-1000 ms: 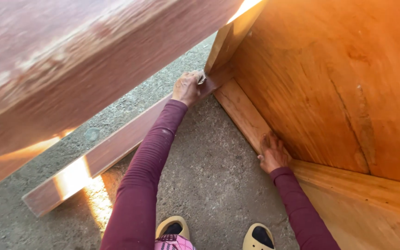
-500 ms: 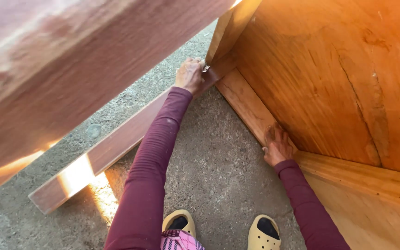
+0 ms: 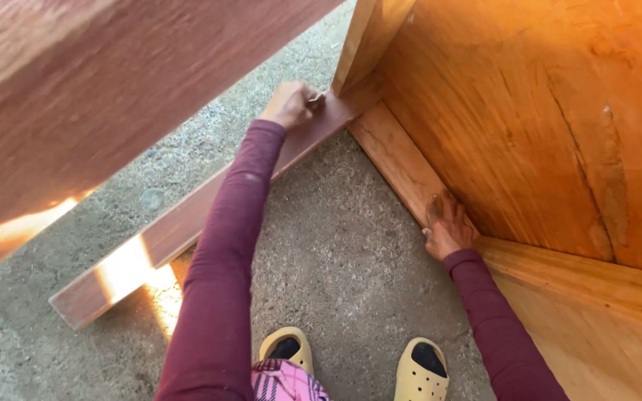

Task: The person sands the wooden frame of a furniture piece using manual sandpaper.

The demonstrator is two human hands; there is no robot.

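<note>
My left hand (image 3: 291, 104) is closed around something small, pressed onto the far end of a long reddish wooden board (image 3: 187, 223) lying on the concrete floor, where it meets an upright post (image 3: 369, 37). What the fist holds is too small to tell. My right hand (image 3: 447, 226) rests flat with fingers spread on the bottom rail (image 3: 395, 160) of a large plywood panel (image 3: 529, 119). Both arms wear maroon sleeves.
A big reddish plank (image 3: 91, 89) crosses the upper left, close to the camera. My feet in yellow clogs (image 3: 425, 371) stand on the grey concrete floor (image 3: 336, 252). A second plywood panel (image 3: 611, 327) closes the lower right.
The view has drifted slightly; my left hand stays at the board's end by the post, and my right hand has slid a little along the bottom rail.
</note>
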